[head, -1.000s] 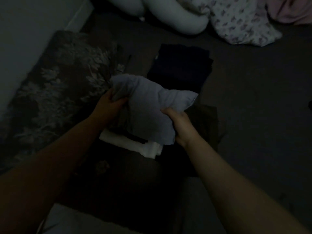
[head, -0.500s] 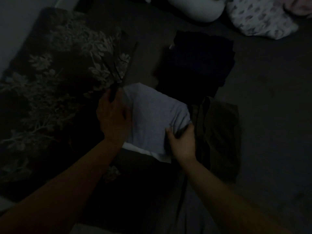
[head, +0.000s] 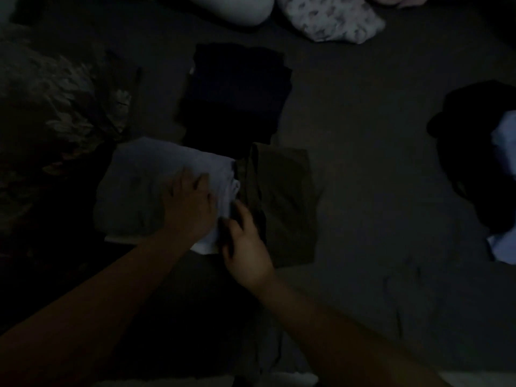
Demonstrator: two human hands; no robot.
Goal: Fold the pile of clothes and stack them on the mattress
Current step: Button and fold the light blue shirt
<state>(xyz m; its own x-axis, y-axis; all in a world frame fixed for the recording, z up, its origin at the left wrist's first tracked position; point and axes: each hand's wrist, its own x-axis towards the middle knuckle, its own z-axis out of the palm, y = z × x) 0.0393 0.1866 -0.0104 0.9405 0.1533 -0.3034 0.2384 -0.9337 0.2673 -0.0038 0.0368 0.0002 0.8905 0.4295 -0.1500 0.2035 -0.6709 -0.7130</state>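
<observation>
- Light is very low; I cannot make out fabric detail or most colours. Both forearms run out of frame at the bottom edge.
- Landmark: the folded pale garment (head: 156,185), lying flat on the mattress (head: 377,169). A thin white layer shows under its near edge.
- Just right of it and touching: a folded brownish garment (head: 282,202). Just beyond it: a folded dark garment (head: 237,90).
- Well to its right, cut by the frame edge: the unfolded pile (head: 483,163), dark cloth with pale patches.
- To its left: a leaf-patterned blanket (head: 55,107), blurred.
- Left hand (head: 190,205) rests flat on the pale garment, fingers spread.
- Right hand (head: 245,247) sits at its right edge, fingers curled; I cannot tell whether they pinch cloth.
</observation>
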